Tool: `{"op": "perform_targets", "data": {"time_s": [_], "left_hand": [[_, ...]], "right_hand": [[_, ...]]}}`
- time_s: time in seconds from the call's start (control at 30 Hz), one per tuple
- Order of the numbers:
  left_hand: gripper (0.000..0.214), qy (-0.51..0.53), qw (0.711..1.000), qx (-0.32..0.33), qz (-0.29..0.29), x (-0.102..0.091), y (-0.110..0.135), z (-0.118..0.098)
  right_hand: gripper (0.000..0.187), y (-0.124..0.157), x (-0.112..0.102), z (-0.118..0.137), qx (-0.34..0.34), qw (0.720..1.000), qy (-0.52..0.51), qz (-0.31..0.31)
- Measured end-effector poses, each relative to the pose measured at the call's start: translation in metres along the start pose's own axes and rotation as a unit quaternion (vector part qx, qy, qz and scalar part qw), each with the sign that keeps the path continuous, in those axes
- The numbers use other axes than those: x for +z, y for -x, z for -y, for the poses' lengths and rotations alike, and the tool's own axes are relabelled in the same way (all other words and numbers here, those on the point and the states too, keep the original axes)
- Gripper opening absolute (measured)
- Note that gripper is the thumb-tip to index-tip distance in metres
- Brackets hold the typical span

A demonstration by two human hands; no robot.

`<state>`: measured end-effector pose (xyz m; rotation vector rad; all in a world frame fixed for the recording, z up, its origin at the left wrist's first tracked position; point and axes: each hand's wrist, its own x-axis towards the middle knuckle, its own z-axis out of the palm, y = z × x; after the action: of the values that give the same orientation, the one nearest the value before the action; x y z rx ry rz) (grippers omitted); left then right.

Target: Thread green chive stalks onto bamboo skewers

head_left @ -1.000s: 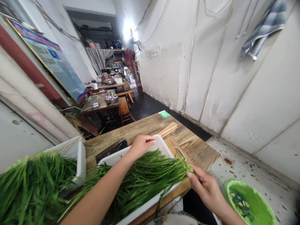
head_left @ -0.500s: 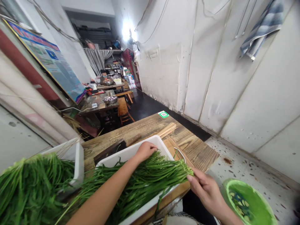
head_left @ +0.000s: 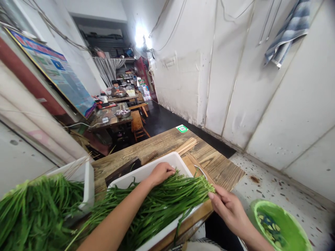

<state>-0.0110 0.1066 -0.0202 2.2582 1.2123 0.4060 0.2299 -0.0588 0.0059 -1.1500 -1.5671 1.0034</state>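
A white rectangular tray on a wooden table holds a thick layer of long green chive stalks. My left hand rests on top of the stalks near the tray's far side, fingers curled into them. My right hand is at the tray's right end, fingers pinched on the cut ends of a bundle of chives. A bundle of bamboo skewers lies on the table beyond the tray.
A second white tub heaped with chives stands at the left. A green plastic bucket with scraps sits on the speckled floor at lower right. Farther tables, stools and a seated person fill the corridor; a striped towel hangs on the wall.
My left hand has come back from the tray's far rim and settled down onto the chives. My right hand has stayed at the stalk ends.
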Motion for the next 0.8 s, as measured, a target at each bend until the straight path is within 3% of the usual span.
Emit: {"op": "perform_targets", "data": {"time_s": [0.1,0.2,0.3,0.43,0.53,0.67,0.8], "left_hand": [[0.025,0.024,0.998,0.025,-0.055,-0.003,-0.001,-0.018],[0.029,0.160,0.982,-0.033,-0.097,-0.005,-0.001,-0.041],[0.036,0.295,0.944,-0.088,-0.120,-0.006,0.004,-0.069],[0.036,0.355,0.925,-0.073,-0.118,-0.009,0.013,-0.099],[0.032,0.375,0.918,-0.067,-0.112,-0.010,0.016,-0.110],[0.029,0.435,0.885,-0.092,-0.136,-0.008,0.017,-0.116],[0.027,0.450,0.878,-0.091,-0.135,-0.009,0.019,-0.121]], "right_hand": [[0.033,-0.002,0.000,0.001,0.000,1.000,-0.008,0.005],[0.031,-0.005,0.002,0.005,-0.002,1.000,-0.015,0.001],[0.030,-0.010,0.004,0.011,0.001,0.999,-0.033,-0.009],[0.031,-0.016,0.007,0.016,0.008,0.998,-0.058,-0.012],[0.032,-0.018,0.009,0.016,0.015,0.996,-0.084,-0.007],[0.033,-0.018,0.010,0.016,0.026,0.994,-0.107,-0.006],[0.034,-0.017,0.011,0.015,0.035,0.993,-0.116,-0.007]]}}
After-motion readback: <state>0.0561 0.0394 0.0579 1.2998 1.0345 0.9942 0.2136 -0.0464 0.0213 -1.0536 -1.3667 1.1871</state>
